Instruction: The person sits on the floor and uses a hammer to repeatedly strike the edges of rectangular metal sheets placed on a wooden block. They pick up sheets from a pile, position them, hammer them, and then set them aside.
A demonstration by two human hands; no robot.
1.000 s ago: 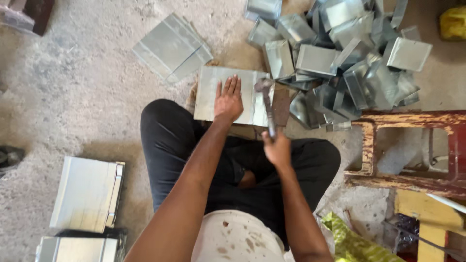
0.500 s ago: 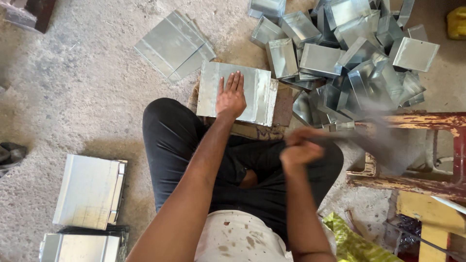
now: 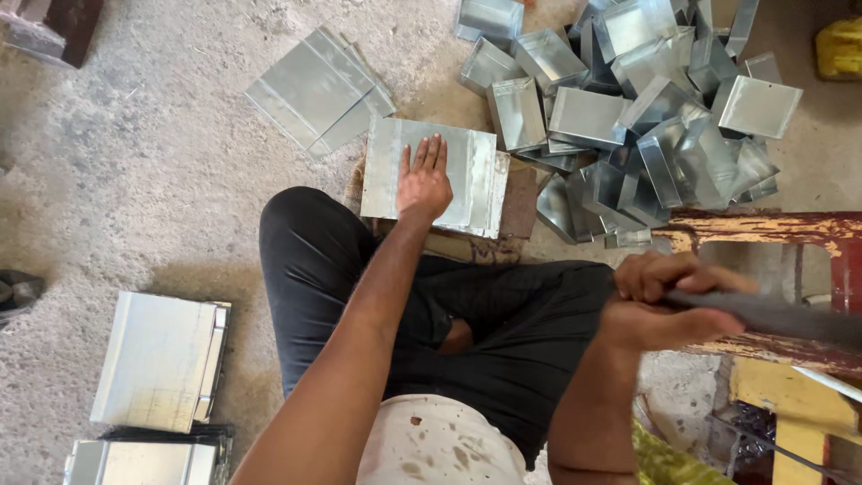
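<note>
While the person sits on the concrete floor [image 3: 135, 180] with legs in dark trousers drawn in, the head view shows the left hand [image 3: 424, 184] lying flat, fingers spread and released, on a bent metal sheet [image 3: 467, 175]. That sheet rests on a brown block [image 3: 519, 202] just in front of the knees, its right edge folded up into a narrow lip.

The right hand [image 3: 660, 301] is clenched around the dark handle of a hammer [image 3: 772, 314], held out to the right of the lap, well apart from the sheet; the handle is blurred and its head cannot be seen.

No label or sign can be made out on anything here. Beyond the sheet, up and to the right, lies a heap of folded metal boxes [image 3: 628, 99], grey and shiny, open-sided, tumbled over one another and touching the block's far edge. To the upper left, a stack of flat sheets [image 3: 314, 90] lies askew on the floor. At the lower left sit two more folded sheets [image 3: 157, 359], one above the other.

A worn red wooden frame [image 3: 772, 229] stands at the right, between the box heap and the hammer hand. A yellow object [image 3: 840, 49] sits in the top right corner, and a dark shoe [image 3: 18, 292] lies at the left edge.
</note>
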